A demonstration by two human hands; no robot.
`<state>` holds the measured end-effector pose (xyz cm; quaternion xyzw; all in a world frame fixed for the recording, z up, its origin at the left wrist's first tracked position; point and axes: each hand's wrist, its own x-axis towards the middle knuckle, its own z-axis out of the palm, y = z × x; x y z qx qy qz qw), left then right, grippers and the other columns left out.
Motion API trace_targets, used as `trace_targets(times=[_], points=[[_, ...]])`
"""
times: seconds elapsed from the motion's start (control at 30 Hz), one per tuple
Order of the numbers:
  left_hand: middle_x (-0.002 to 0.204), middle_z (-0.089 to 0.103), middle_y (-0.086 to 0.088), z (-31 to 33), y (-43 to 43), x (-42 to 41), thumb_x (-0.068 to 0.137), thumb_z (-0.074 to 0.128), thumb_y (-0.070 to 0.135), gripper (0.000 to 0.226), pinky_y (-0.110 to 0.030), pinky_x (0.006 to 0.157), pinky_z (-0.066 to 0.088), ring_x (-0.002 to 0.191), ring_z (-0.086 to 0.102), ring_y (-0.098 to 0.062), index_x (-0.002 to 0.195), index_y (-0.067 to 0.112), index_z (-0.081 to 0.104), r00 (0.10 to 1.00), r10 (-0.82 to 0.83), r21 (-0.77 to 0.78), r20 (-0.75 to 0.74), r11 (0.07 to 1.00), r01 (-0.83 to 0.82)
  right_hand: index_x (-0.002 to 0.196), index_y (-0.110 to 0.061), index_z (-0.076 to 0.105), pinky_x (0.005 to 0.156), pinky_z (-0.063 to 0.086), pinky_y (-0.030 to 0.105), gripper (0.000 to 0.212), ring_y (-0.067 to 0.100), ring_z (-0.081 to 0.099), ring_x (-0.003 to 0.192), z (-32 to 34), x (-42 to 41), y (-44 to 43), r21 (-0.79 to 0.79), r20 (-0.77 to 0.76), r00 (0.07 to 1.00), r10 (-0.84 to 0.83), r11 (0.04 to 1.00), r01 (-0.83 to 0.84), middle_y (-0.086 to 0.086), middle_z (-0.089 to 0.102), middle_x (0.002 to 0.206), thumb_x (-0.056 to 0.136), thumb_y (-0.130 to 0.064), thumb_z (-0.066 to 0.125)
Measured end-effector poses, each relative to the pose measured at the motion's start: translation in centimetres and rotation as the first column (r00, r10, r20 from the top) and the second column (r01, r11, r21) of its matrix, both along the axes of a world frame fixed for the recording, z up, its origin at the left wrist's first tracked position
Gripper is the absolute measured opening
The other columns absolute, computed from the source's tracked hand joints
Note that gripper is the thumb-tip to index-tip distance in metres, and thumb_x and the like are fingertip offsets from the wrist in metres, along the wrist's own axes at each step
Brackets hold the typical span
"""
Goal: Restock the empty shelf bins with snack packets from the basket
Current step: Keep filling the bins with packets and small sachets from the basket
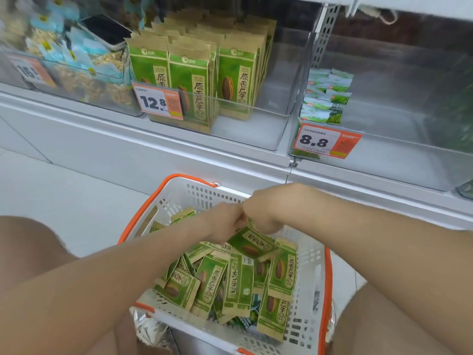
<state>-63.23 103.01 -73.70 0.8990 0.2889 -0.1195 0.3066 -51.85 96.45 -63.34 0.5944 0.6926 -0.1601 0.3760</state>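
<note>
The left hand (225,222) and the right hand (265,212) meet knuckle to knuckle above a white slotted plastic basket (311,254) with orange handles. The basket sits on the pale floor (64,190) between the person's bare knees. Both hands curl down onto the upper end of 1 green and kraft-brown paper snack packet (252,243) printed with a striped seed. The fingertips are turned away from the camera, so the hold looks like a 2-handed pinch, though its exact form cannot be told. This packet is tilted, its lower end resting on the loose heap of matching packets (230,280) lying in the basket.

Above, on the white shelf (179,149), a clear plastic bin (268,134) holds upright rows of the same green packets (189,83) in its left half. An orange and white price tag reading 12.8 (157,103) hangs at its front. The clear bin to the right (409,155) has a small stack of green and white sachets (325,98) at its left end, behind a tag reading 8.8 (325,142). The blurred bin to the left (76,93) holds blue-topped bags.
</note>
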Motion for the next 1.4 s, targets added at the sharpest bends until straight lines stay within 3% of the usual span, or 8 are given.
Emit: trace_targets(times=[0.13, 0.23, 0.4, 0.5, 0.77, 1.03, 1.27, 1.4], points=[[0.079, 0.063, 0.005, 3.9, 2.7, 0.3, 0.107, 0.051, 0.017, 0.012, -0.032, 0.066, 0.040, 0.079, 0.060, -0.021, 0.103, 0.022, 0.061, 0.919, 0.156, 0.020, 0.362, 0.984, -0.175, 0.090, -0.015, 0.049, 0.059, 0.042, 0.030, 0.013, 0.025, 0.061, 0.079, 1.9, 2.8, 0.3, 0.236, -0.132, 0.988, -0.083, 0.965, 0.112, 0.001, 0.052, 0.083, 0.098, -0.019, 0.058], [0.068, 0.063, 0.009, 7.9, 4.0, 0.2, 0.107, 0.055, 0.018, 0.012, -0.026, 0.059, 0.039, 0.064, 0.055, -0.007, 0.104, 0.024, 0.065, 0.786, 0.239, -0.053, 0.571, 0.966, -0.255, 0.087, -0.017, 0.057, 0.064, 0.041, 0.031, 0.022, 0.027, 0.064, 0.088, 3.2, 4.5, 1.0, 0.322, -0.464, 0.875, -0.141, 0.893, 0.315, 0.002, 0.060, 0.081, 0.099, -0.034, 0.063], [0.072, 0.073, 0.002, 12.9, 4.5, -0.3, 0.100, 0.070, 0.032, 0.016, -0.034, 0.064, 0.059, 0.069, 0.070, -0.015, 0.104, 0.017, 0.071, 0.339, 0.534, -0.376, 0.774, 0.820, -0.432, 0.102, -0.022, 0.067, 0.079, 0.063, 0.043, 0.003, 0.023, 0.078, 0.084, 4.6, 4.7, 1.6, 0.029, -0.973, 0.164, -0.164, 0.617, 0.787, 0.006, 0.079, 0.091, 0.099, -0.023, 0.069], [0.099, 0.080, -0.009, 14.3, 4.2, -0.3, 0.103, 0.064, 0.041, 0.035, -0.052, 0.082, 0.065, 0.093, 0.078, -0.027, 0.109, 0.008, 0.074, 0.363, 0.686, -0.605, 0.631, 0.728, -0.323, 0.111, -0.024, 0.062, 0.089, 0.061, 0.052, 0.009, 0.022, 0.076, 0.097, 4.5, 4.4, 2.6, 0.017, -0.999, -0.003, 0.046, 0.433, 0.901, 0.003, 0.077, 0.106, 0.102, -0.024, 0.063], [0.088, 0.080, -0.013, 14.7, 3.2, -0.5, 0.106, 0.061, 0.025, 0.028, -0.042, 0.070, 0.065, 0.083, 0.079, -0.029, 0.105, 0.004, 0.078, 0.334, 0.652, -0.553, 0.681, 0.756, -0.350, 0.132, -0.026, 0.046, 0.105, 0.051, 0.048, 0.023, 0.014, 0.063, 0.116, 4.5, 3.1, 3.1, 0.028, -0.999, 0.014, 0.038, 0.377, 0.926, -0.007, 0.064, 0.124, 0.110, -0.034, 0.044], [0.089, 0.081, -0.008, 15.0, 4.4, -0.5, 0.104, 0.064, 0.030, 0.025, -0.054, 0.088, 0.063, 0.087, 0.079, -0.026, 0.103, 0.011, 0.081, 0.286, 0.636, -0.511, 0.716, 0.758, -0.406, 0.130, -0.027, 0.052, 0.100, 0.055, 0.048, 0.029, 0.013, 0.068, 0.110, 4.9, 3.3, 4.5, 0.079, -0.993, 0.041, 0.111, 0.360, 0.930, -0.006, 0.069, 0.122, 0.103, -0.035, 0.060], [0.101, 0.076, 0.004, 15.8, 6.5, -0.3, 0.108, 0.052, 0.034, 0.026, -0.046, 0.090, 0.058, 0.096, 0.071, -0.018, 0.112, 0.022, 0.074, 0.361, 0.425, -0.161, 0.830, 0.803, -0.574, 0.120, -0.025, 0.051, 0.077, 0.053, 0.041, 0.025, 0.011, 0.066, 0.088, 7.5, 3.7, 5.9, 0.501, -0.790, 0.433, 0.434, 0.049, 0.864, -0.014, 0.072, 0.104, 0.099, -0.027, 0.065], [0.129, 0.058, 0.000, 15.3, 7.2, -0.9, 0.098, 0.057, 0.008, 0.036, -0.034, 0.104, 0.044, 0.121, 0.055, -0.022, 0.131, 0.022, 0.064, 0.597, 0.334, 0.226, 0.729, 0.706, -0.671, 0.114, -0.024, 0.059, 0.078, 0.053, 0.039, 0.017, 0.014, 0.064, 0.084, 7.3, 4.7, 7.8, 0.608, -0.728, 0.566, 0.388, -0.017, 0.794, -0.011, 0.071, 0.095, 0.099, -0.027, 0.066]])
